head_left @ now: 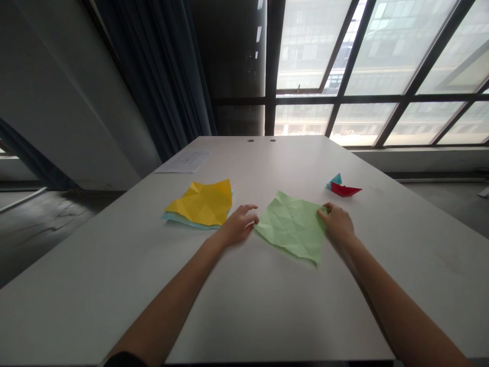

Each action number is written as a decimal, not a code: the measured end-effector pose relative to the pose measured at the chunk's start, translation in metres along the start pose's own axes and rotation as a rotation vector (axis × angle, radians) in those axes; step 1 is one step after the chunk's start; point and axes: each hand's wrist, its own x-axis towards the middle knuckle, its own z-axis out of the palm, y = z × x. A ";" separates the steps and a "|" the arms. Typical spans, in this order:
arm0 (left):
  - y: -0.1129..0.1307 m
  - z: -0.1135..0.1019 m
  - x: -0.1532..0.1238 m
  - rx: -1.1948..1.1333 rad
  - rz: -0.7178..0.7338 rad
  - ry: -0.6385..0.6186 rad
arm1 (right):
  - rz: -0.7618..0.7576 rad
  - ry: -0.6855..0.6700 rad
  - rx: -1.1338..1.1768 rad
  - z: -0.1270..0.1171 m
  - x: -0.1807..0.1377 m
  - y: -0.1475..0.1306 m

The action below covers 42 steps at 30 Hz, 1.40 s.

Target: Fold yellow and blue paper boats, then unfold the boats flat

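Note:
A creased sheet of light green paper lies in front of me on the white table, turned so that its corners point toward and away from me. My right hand pinches its right corner between thumb and fingers. At the left corner is my left hand, its fingers curved and apart; whether a fingertip touches the paper I cannot tell. Left of that hand lies a creased yellow sheet on top of light blue paper, which shows only along the edges.
Beyond my right hand sit a red folded paper boat and a small blue folded paper piece behind it. A printed sheet lies at the table's far left edge. The white table reaches toward windows and a dark blue curtain.

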 end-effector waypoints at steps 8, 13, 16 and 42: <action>0.034 -0.006 0.006 -0.157 0.144 -0.302 | -0.414 -0.048 -0.314 0.000 -0.010 -0.013; 0.046 -0.009 0.009 0.031 0.014 -0.187 | -0.482 -0.269 -0.301 0.001 -0.025 -0.032; 0.050 -0.005 0.009 0.228 -0.054 -0.155 | -0.551 -0.257 -0.279 0.008 -0.041 -0.044; 0.034 0.015 -0.003 0.142 -0.420 -0.523 | -0.474 -0.455 -0.399 0.025 -0.053 -0.040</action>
